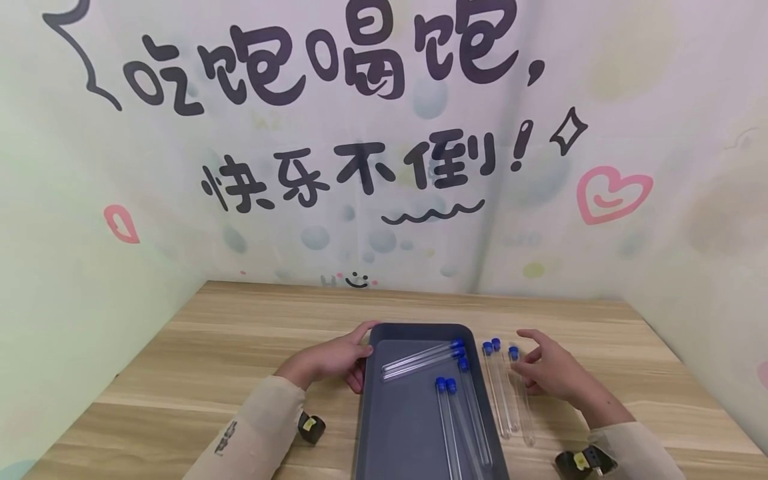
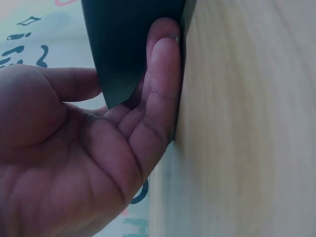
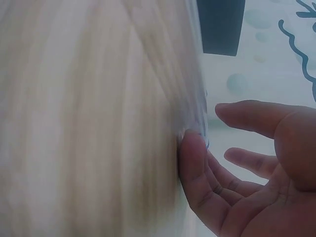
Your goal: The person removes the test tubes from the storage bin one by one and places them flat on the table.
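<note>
A dark grey rectangular tray [image 1: 402, 427] lies on the table. My left hand [image 1: 336, 360] grips its far left side, thumb at the rim and the other fingers along the outer wall, as the left wrist view shows on the tray wall [image 2: 123, 39]. Inside the tray, several clear test tubes [image 1: 420, 360] with blue caps lie at different angles. Right of the tray are three more capped test tubes [image 1: 499, 387]. My right hand [image 1: 549, 370] is beside the rightmost one, thumb and fingers apart; whether a fingertip touches that tube I cannot tell.
The wood-grain table [image 1: 240, 333] reaches back to a white printed curtain [image 1: 360, 247] with black lettering. More curtain stands at the left and right sides. Near each wrist is a small black device [image 1: 311, 427] with a yellow mark.
</note>
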`<state>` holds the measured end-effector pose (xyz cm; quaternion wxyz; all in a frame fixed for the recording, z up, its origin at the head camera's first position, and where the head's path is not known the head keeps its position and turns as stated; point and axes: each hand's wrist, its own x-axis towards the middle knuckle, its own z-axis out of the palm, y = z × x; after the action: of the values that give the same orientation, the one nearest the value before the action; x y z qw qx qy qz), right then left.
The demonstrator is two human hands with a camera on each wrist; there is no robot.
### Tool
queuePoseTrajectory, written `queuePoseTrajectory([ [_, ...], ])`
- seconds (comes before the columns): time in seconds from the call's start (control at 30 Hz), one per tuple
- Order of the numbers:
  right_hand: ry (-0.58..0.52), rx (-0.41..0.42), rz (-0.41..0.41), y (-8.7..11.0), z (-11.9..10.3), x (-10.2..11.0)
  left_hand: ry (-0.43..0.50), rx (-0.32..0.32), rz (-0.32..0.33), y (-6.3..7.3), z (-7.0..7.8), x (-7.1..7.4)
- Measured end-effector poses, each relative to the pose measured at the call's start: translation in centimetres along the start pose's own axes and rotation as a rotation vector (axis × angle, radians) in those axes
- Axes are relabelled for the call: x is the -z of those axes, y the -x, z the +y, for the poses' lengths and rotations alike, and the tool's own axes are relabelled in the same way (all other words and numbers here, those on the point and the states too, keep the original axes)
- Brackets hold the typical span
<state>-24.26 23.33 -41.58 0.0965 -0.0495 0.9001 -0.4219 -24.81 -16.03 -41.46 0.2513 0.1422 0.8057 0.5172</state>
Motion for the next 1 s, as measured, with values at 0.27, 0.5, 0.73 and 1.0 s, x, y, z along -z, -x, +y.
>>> queuePoseTrajectory([
  [0.27, 0.015, 0.017, 0.035, 0.2, -0.3, 0.0, 0.000, 0.003, 0.003, 0.0, 0.0, 0.0],
  [0.5, 0.090, 0.076, 0.100, 0.3, -0.8, 0.0, -0.004, -0.007, 0.003, 0.0, -0.1, 0.0],
  [0.73, 0.071, 0.100, 0.106, 0.8, -2.0, -0.3, -0.009, -0.009, 0.005, 0.1, -0.1, 0.0],
  [1.0, 0.053, 0.137, 0.100, 1.5, -3.7, -0.6, -0.009, -0.002, 0.003, 0.0, -0.2, 0.0],
])
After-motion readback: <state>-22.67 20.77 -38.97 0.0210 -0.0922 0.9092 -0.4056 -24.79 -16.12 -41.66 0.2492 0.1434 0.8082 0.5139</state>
